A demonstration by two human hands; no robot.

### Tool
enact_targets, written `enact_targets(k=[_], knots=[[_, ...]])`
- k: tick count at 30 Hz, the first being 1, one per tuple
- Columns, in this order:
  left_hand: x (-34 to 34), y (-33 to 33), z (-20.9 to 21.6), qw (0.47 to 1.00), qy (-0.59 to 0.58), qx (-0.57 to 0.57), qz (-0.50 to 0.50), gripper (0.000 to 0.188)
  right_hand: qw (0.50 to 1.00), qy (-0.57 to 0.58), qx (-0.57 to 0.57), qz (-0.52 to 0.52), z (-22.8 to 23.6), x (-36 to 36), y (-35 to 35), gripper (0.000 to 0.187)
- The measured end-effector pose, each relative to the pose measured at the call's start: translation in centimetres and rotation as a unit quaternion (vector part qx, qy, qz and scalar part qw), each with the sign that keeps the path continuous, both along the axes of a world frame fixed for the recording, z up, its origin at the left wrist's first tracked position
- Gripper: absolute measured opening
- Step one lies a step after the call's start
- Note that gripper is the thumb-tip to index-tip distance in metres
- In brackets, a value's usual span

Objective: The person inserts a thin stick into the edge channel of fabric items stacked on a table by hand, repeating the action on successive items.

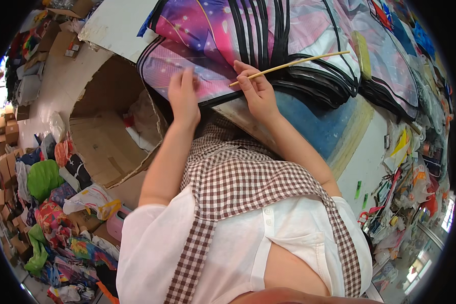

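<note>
Pink and purple starry fabric [207, 71] with black edging lies in a layered stack on the table in front of me. My right hand [258, 92] is closed on a thin, pale wooden stick [304, 60], which slants up to the right across the black-edged layers. My left hand [184, 99] is raised just over the fabric's left part, with its fingers blurred. Whether it holds anything or touches the cloth I cannot make out.
An open cardboard box [99, 137] stands left of the table, with some wrapping inside. A yellowish block [361, 54] rests on the fabric at the right. A blue-topped board [314, 126] lies under the stack. Piles of bags and clothes [50, 213] cover the left side.
</note>
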State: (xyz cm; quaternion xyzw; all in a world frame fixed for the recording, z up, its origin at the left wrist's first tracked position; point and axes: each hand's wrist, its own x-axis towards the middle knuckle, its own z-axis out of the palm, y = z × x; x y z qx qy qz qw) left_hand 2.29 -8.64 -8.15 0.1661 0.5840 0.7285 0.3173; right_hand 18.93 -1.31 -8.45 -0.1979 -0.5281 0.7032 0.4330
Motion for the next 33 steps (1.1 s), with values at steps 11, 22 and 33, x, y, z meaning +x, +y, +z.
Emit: enact_targets(k=[11,22,33], knots=[[1.8,-8.7,-2.2,0.938,-0.026,-0.264,-0.223,0.029,0.999,0.013,-0.007,0.042,0.2,-0.4,-0.7,0.014],[2.6,-8.2,-1.4,0.966,-0.109,-0.187,-0.14,0.026,0.999,0.01,-0.035,-0.02,0.8,0.9,-0.9,0.015],[2.6,-6.9,-2.5,0.89,-0.444,0.024,-0.1,0.024,0.998,-0.025,-0.055,-0.002,-0.1,1.3,-2.2,0.018]])
